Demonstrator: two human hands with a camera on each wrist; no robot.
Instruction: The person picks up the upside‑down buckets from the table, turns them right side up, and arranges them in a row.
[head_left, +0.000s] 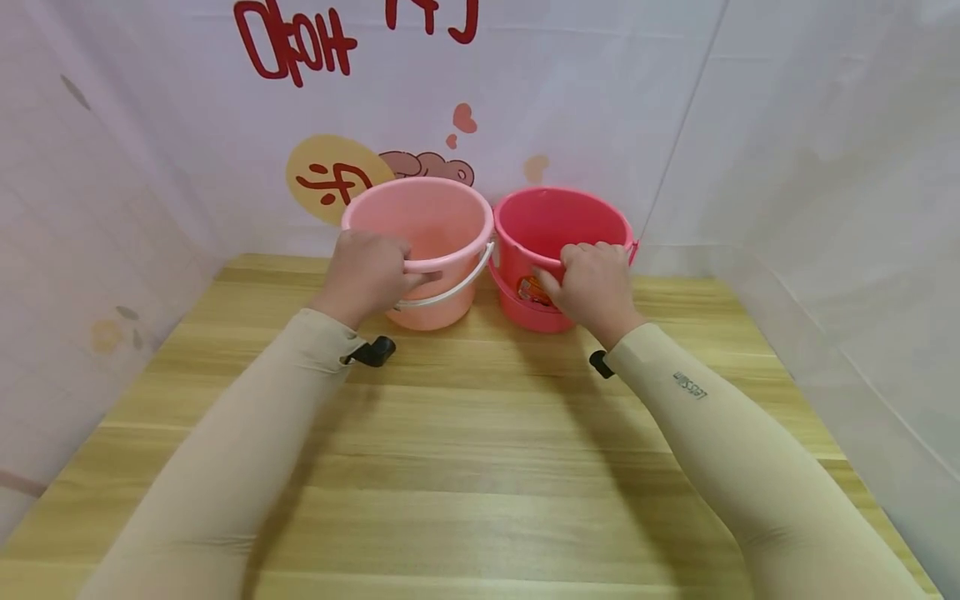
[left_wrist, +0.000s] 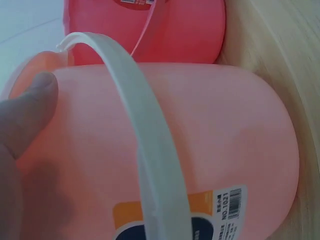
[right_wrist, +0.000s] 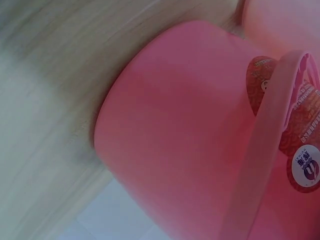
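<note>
My left hand [head_left: 366,273] grips the near rim of a light pink bucket [head_left: 431,317], the thumb lying along the outside and the fingers over the edge. A white handle [left_wrist: 145,120] hangs down across that bucket's side, above an orange and white label [left_wrist: 230,212]. Beside it, on the right, is a deeper pink bucket [head_left: 534,318]; my right hand [head_left: 597,287] holds its near rim with the fingers hooked over. Its pink handle [right_wrist: 262,145] hangs down past a red sticker [right_wrist: 257,82]. Both buckets are upright, close together, and look empty inside.
The wood-grain table [head_left: 465,467] lies beneath the buckets and forearms. Behind them rises a white printed backdrop [head_left: 585,83] with red lettering and hearts. White sheeting [head_left: 847,250] stands along the right and left sides. A black wrist strap piece [head_left: 375,352] juts from the left cuff.
</note>
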